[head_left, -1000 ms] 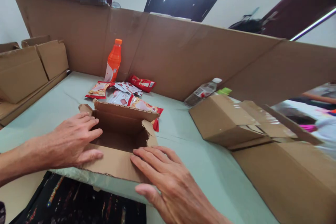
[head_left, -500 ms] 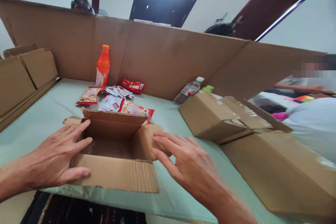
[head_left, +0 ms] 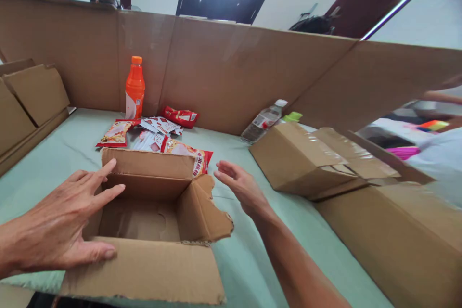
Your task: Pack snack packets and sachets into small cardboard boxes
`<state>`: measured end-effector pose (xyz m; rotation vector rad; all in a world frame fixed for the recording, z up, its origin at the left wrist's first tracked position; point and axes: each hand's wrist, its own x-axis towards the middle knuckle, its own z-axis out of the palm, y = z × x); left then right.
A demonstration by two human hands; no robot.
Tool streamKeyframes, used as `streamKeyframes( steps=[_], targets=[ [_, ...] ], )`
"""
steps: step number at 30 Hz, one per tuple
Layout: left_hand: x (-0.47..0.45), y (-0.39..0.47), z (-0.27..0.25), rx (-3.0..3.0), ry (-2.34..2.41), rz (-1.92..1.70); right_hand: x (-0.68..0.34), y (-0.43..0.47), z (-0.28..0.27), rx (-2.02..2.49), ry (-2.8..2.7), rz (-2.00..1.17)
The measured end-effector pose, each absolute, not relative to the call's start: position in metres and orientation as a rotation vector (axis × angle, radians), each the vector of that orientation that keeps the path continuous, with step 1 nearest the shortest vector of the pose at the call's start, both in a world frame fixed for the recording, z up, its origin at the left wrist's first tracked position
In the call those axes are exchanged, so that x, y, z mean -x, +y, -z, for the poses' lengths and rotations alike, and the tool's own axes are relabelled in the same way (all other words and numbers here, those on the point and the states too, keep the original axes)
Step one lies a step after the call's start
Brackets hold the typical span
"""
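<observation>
An open cardboard box (head_left: pixel 144 274) stands near the table's front edge, its flaps folded outward and its visible inside bare. My left hand (head_left: pixel 77 221) lies spread over the box's left side, thumb on the front flap and fingertips by the back flap. Off the box's right side, my right hand (head_left: pixel 240 183) hovers with fingers loosely extended and holds nothing. Just behind the box lie red snack packets, one at the left (head_left: pixel 114 134) and one partly hidden by the back flap (head_left: pixel 202 161). White sachets (head_left: pixel 159 125) and a red pouch (head_left: pixel 179 116) lie beyond them.
An orange drink bottle (head_left: pixel 134 89) stands against the cardboard partition (head_left: pixel 224 77). A clear bottle (head_left: pixel 265 120) leans beside a green cap (head_left: pixel 292 117). Closed cartons (head_left: pixel 390 231) line the right side; another carton (head_left: pixel 36 96) sits at left. Another person's arm shows at far right.
My right hand has let go of the box's right flap and moved away from it. The front and back flaps now lie further outward. The left hand stays on the box's left side.
</observation>
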<state>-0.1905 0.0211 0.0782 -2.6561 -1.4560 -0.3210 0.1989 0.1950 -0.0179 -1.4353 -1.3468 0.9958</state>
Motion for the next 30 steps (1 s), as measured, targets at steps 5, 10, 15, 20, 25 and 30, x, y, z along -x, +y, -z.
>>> streamKeyframes(
  steps=[5, 10, 15, 20, 25, 30],
  targets=[
    [0.192, 0.02, -0.079, 2.667, -1.461, 0.312, -0.162, 0.249, 0.052, 1.372, -1.278, -1.144],
    [0.19, 0.02, -0.076, 2.666, -1.479, 0.365, -0.159, 0.232, 0.046, 1.34, -1.248, -1.15],
    [0.188, 0.022, -0.071, 2.691, -1.464, 0.415, -0.184, 0.18, -0.028, 1.276, -1.039, -0.834],
    [0.186, 0.024, -0.063, 2.69, -1.491, 0.525, -0.182, 0.112, -0.118, 0.983, -1.221, -0.455],
    [0.188, 0.025, -0.045, 2.65, -1.504, 0.854, -0.155, 0.07, -0.133, 1.163, -1.802, -0.043],
    [0.19, 0.023, -0.032, 2.643, -1.536, 1.009, -0.096, 0.075, -0.123, 1.069, -2.466, -0.082]
  ],
)
